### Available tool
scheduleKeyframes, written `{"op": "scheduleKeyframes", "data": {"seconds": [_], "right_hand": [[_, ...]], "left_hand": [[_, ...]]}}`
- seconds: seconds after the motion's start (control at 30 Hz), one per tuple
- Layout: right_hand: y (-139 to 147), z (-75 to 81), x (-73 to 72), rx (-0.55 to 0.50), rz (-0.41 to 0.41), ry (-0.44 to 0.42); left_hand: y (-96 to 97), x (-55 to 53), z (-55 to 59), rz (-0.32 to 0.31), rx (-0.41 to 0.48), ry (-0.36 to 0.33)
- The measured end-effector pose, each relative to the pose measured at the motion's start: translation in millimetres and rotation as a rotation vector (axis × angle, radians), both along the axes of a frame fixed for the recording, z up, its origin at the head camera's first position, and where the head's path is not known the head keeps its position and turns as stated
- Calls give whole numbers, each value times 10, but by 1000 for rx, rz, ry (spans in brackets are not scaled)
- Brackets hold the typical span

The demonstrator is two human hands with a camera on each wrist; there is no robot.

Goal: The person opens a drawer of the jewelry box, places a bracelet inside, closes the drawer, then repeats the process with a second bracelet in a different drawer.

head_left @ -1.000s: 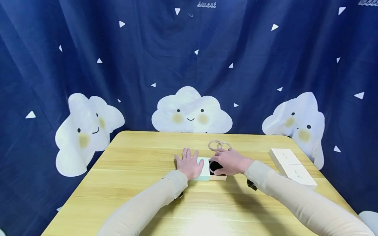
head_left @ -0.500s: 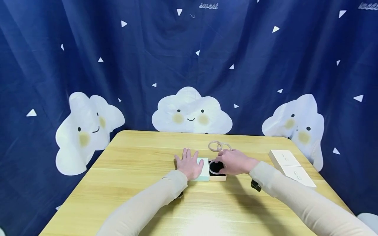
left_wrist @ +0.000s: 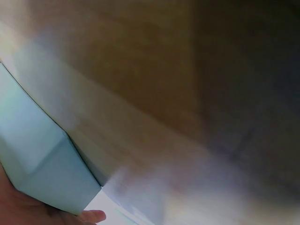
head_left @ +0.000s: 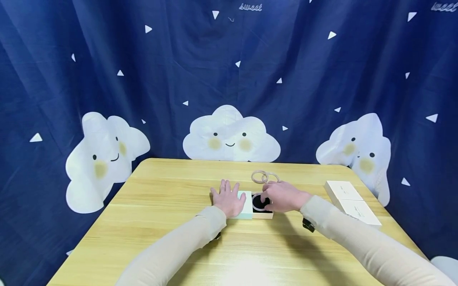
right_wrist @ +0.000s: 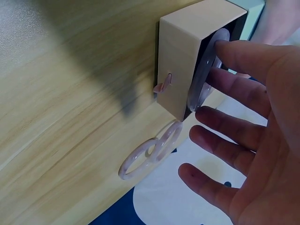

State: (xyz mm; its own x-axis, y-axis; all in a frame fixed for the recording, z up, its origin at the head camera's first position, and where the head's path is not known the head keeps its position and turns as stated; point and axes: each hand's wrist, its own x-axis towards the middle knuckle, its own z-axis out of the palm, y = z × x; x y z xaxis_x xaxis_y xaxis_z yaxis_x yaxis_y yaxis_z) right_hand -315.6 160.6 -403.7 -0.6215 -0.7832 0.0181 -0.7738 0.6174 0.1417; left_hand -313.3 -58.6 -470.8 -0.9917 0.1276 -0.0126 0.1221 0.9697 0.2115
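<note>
One boxed bangle (right_wrist: 202,71), partly hidden; box (head_left: 248,206) likewise

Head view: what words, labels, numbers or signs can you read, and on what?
"sweet" on the blue curtain, top centre.
Another word, curtain's upper right corner: too unclear to quote.
White boxes at right: print on their tops, too small to read.

Under your left hand (head_left: 229,200) lies the mint sleeve (head_left: 246,205) of 1 box; its peach drawer (head_left: 262,216) stands partly out on the right. Inside, over black lining, sits 1 pale bangle (right_wrist: 200,72), which your right hand (head_left: 282,196) touches.
</note>
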Motion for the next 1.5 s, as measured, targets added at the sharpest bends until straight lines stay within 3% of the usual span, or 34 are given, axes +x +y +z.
{"op": "scheduleKeyframes", "data": {"seconds": [0.93, 1.5], "right_hand": [[-78, -78, 35, 25, -33, -12], [25, -8, 84, -73, -42, -14]], "left_hand": [[20, 39, 39, 9, -5, 11], [14, 57, 64, 0, 6, 15]]}}
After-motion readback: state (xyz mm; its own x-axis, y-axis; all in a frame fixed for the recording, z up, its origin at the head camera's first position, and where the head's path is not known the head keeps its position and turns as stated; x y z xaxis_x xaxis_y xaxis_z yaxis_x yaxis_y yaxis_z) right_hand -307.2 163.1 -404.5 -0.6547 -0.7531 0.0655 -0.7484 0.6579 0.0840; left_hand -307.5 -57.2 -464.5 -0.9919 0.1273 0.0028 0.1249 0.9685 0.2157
